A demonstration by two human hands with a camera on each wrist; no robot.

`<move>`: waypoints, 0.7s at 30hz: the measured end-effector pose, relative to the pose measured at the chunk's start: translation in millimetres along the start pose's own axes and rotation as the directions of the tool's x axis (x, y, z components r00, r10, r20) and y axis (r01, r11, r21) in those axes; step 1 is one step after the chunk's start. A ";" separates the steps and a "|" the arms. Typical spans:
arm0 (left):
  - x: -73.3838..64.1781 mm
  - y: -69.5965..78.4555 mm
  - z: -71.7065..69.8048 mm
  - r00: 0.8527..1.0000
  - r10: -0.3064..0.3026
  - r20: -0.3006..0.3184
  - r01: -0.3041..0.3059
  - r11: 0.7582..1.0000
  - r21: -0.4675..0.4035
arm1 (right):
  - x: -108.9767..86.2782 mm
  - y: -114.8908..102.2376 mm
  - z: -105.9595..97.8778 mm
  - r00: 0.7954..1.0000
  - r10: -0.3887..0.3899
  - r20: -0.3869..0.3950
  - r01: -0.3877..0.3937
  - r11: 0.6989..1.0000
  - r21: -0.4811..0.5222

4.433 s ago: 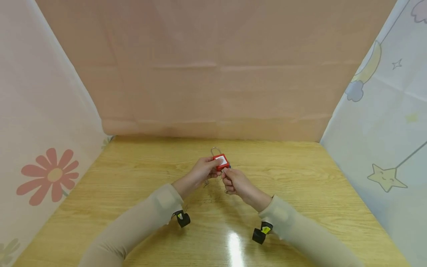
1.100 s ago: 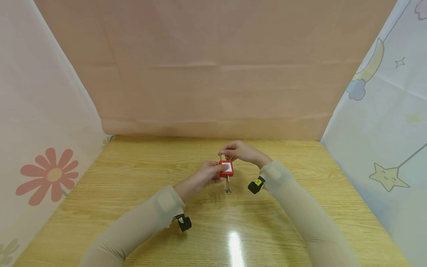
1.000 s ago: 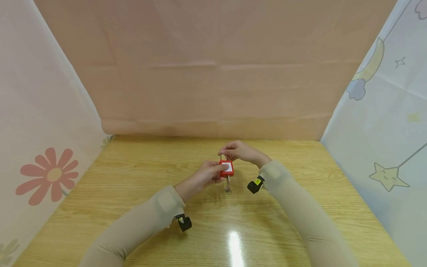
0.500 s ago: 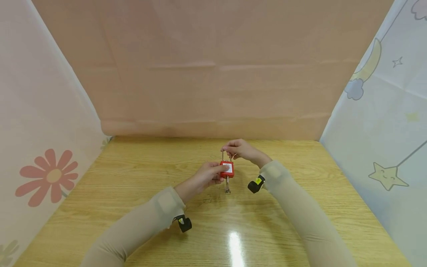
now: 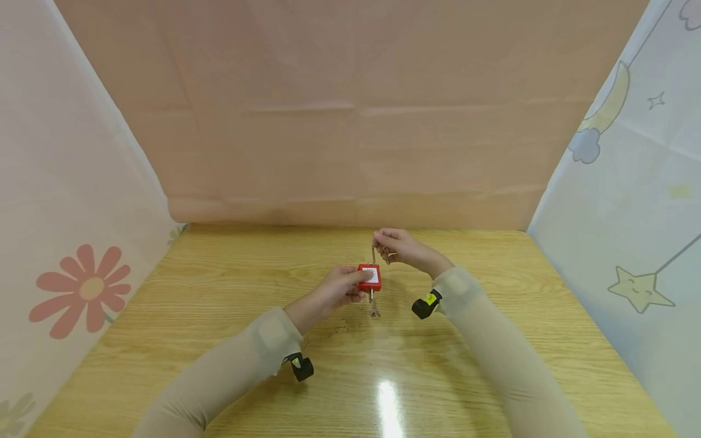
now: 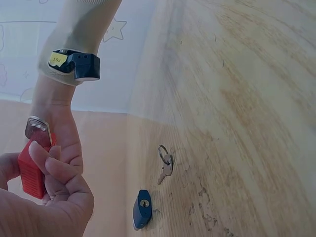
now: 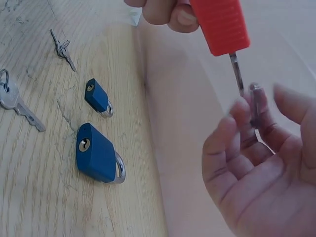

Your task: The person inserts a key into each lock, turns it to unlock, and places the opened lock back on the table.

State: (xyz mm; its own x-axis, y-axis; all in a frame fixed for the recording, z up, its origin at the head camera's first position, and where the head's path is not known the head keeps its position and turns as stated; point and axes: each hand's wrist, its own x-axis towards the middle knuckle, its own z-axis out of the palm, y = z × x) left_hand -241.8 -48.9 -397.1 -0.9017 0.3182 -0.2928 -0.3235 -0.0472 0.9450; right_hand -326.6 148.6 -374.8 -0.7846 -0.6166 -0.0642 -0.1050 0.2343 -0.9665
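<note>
My left hand (image 5: 339, 285) grips the body of a red padlock (image 5: 370, 277) above the table, its thumb across the white label. Keys (image 5: 373, 310) hang below the padlock's bottom end. Up at the top, my right hand (image 5: 405, 250) holds the metal shackle (image 5: 373, 254) between thumb and fingers. One shackle leg still enters the red body, while the free end (image 7: 255, 103) is outside it, seen among the right fingers in the right wrist view. The left wrist view shows the red padlock (image 6: 32, 170) inside the curled left fingers.
Two blue padlocks, a larger one (image 7: 96, 155) and a smaller one (image 7: 97, 96), lie on the wooden table (image 5: 246, 255). Near them lie a key on a ring (image 7: 17, 101) and a small bunch of keys (image 7: 61, 49). A peach-coloured sheet (image 5: 350, 152) hangs behind the table.
My right hand has gone from the padlock's bottom end up to its shackle. In the last half second it has shifted slightly right, and the shackle has swung aside, its free leg out of the body.
</note>
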 end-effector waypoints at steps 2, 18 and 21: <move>0.0 0.6 -0.7 1.000 0.007 0.002 -0.007 1.000 0.000 | -1.6 0.6 -0.6 1.000 -0.011 0.012 0.011 1.000 0.003; -0.4 3.2 -2.6 1.000 -0.005 0.000 0.005 1.000 0.010 | -9.4 10.1 -3.6 1.000 0.014 0.006 -0.014 1.000 0.022; -0.1 3.4 -2.6 1.000 -0.007 0.007 0.007 1.000 0.009 | -9.5 11.3 -3.4 1.000 0.020 -0.002 -0.020 1.000 0.003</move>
State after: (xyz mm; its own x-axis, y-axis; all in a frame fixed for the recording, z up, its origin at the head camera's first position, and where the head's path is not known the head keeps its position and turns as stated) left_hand -243.6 -51.6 -394.2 -0.8974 0.3247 -0.2988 -0.3275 -0.0363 0.9441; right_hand -322.3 159.6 -384.2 -0.7876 -0.6106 -0.0828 -0.0879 0.2443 -0.9657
